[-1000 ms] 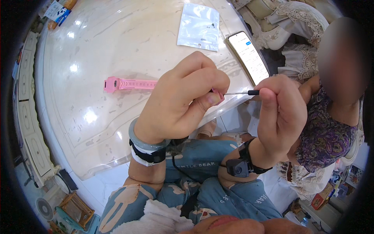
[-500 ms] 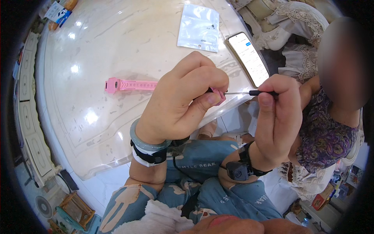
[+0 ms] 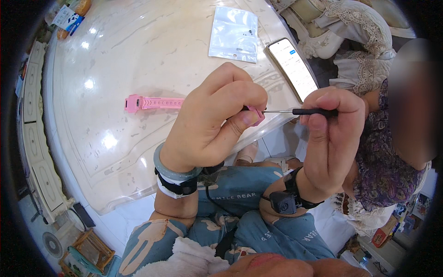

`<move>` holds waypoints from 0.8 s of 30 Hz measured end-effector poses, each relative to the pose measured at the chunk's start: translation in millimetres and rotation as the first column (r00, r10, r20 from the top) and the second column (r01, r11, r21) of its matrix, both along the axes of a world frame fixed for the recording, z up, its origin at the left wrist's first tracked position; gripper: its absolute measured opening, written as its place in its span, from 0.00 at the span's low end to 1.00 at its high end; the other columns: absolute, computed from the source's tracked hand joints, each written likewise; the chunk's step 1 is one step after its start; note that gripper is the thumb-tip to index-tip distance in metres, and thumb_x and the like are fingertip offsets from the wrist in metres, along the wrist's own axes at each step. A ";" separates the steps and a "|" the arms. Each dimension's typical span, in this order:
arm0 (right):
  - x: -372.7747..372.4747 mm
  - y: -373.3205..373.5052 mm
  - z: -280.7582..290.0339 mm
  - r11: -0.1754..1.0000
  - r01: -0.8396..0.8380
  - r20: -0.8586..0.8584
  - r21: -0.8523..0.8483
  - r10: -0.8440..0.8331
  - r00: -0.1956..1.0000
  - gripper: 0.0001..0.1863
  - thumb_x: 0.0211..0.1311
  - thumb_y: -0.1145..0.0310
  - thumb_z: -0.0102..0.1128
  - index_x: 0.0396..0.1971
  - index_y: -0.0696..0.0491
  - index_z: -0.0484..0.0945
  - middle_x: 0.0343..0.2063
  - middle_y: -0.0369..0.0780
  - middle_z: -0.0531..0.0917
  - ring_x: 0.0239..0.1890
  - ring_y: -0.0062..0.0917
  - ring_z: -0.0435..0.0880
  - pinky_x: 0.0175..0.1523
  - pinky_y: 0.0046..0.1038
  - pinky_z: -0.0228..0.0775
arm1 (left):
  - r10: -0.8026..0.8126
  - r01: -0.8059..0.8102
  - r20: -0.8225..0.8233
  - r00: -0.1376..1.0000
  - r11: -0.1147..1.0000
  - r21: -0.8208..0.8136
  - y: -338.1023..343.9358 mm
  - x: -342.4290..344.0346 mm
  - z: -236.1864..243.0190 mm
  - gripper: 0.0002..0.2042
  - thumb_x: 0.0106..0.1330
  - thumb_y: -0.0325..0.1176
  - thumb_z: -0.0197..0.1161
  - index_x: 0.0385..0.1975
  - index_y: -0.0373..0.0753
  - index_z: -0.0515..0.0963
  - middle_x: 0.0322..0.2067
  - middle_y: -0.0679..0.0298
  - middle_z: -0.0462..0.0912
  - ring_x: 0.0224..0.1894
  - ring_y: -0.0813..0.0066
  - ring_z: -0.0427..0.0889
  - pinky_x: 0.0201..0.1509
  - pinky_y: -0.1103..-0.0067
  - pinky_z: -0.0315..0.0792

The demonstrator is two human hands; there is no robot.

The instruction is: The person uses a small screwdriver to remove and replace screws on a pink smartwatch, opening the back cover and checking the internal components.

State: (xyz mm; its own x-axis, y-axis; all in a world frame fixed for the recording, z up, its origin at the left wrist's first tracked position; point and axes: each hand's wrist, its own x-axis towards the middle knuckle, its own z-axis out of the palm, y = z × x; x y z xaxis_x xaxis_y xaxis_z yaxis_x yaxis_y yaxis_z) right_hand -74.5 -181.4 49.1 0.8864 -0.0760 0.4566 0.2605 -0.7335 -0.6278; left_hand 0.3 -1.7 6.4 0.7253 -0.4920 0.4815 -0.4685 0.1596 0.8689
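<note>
My left hand (image 3: 217, 120) is closed, pinching a small pink piece (image 3: 256, 116) with a dark part beside it between thumb and bent forefinger. In my right hand (image 3: 334, 134) is a thin screwdriver (image 3: 307, 111) with a black handle, held level. Its metal shaft points left and its tip meets the pink piece; the exact contact is too small to make out. A pink watch strap (image 3: 159, 102) with a row of holes lies on the table, left of my left hand. The strap's right end passes behind that hand, so I cannot tell whether it joins the held piece.
On the pale marble-patterned table (image 3: 115, 60) lie a clear zip bag (image 3: 234, 34) with tiny dark bits and a lit phone (image 3: 291, 69) near the right edge. A packet (image 3: 68, 19) is at the far left. Another person (image 3: 392, 157) sits close on my right, by lace-covered chairs (image 3: 353, 64).
My right hand has shifted slightly right, its fingers sitting differently so more of the screwdriver handle shows. My left hand has moved slightly left. The person on the right has moved.
</note>
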 end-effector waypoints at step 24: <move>-3.1 -9.2 17.6 0.997 -0.021 0.071 -0.078 0.027 0.997 0.08 0.56 0.74 0.63 0.23 0.59 0.73 0.18 0.41 0.74 0.19 0.28 0.71 0.25 0.25 0.61 | 0.008 -0.011 0.064 0.998 0.999 0.052 -4.3 -13.4 9.1 0.06 0.58 0.21 0.57 0.35 0.35 0.74 0.33 0.59 0.71 0.31 0.72 0.72 0.33 0.82 0.68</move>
